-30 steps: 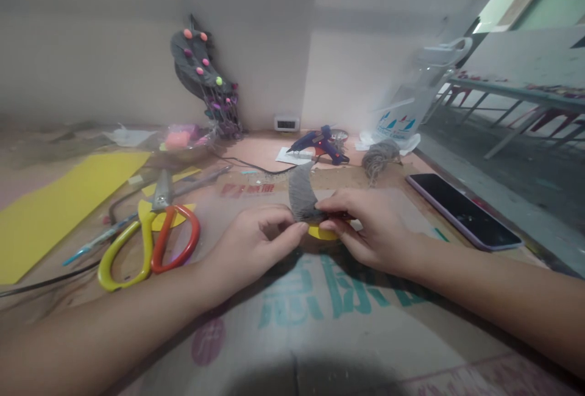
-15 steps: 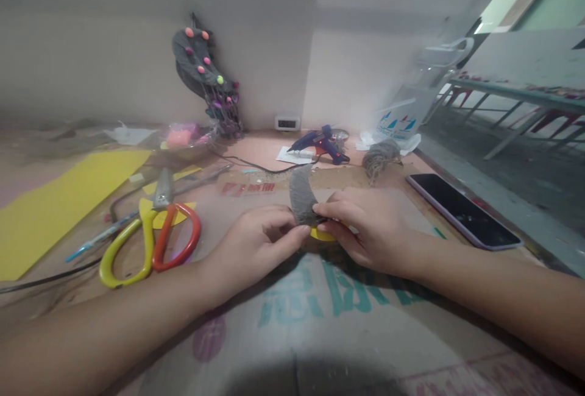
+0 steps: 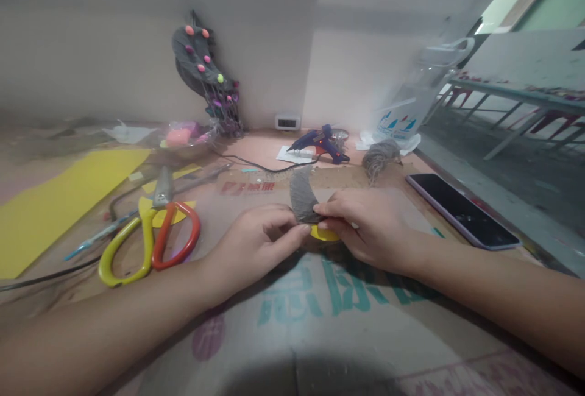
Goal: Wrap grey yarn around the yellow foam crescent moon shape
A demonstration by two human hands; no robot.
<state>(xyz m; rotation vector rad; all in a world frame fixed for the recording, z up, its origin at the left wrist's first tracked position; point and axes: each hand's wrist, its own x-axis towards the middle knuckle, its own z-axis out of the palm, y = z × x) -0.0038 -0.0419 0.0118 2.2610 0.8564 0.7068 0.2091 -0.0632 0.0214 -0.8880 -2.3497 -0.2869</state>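
Observation:
Between both hands is a curved yellow piece [image 3: 324, 234] wrapped over most of its length in grey yarn [image 3: 302, 194], its narrower wrapped end pointing away from me. My left hand [image 3: 260, 243] pinches the wrapped piece at its left edge with thumb and fingers. On the other side my right hand [image 3: 365, 225] is closed, thumb and index finger pressed on the yarn beside the bare yellow end. Past the hands lies a loose grey yarn bundle [image 3: 381, 157]. The yarn's strand between bundle and piece cannot be made out.
Scissors [image 3: 150, 231] with yellow and red handles lie at left, near a yellow sheet [image 3: 68, 201] and a blue pen [image 3: 98, 237]. A blue glue gun [image 3: 320, 142] rests at the back. Right: a phone [image 3: 464, 210] and a bottle [image 3: 406, 97]. A grey moon-shaped ornament [image 3: 192, 61] leans on the wall.
The right thumb and fingers have shifted very slightly, baring a little more of the yellow end. Otherwise both hands hold the piece in the same place.

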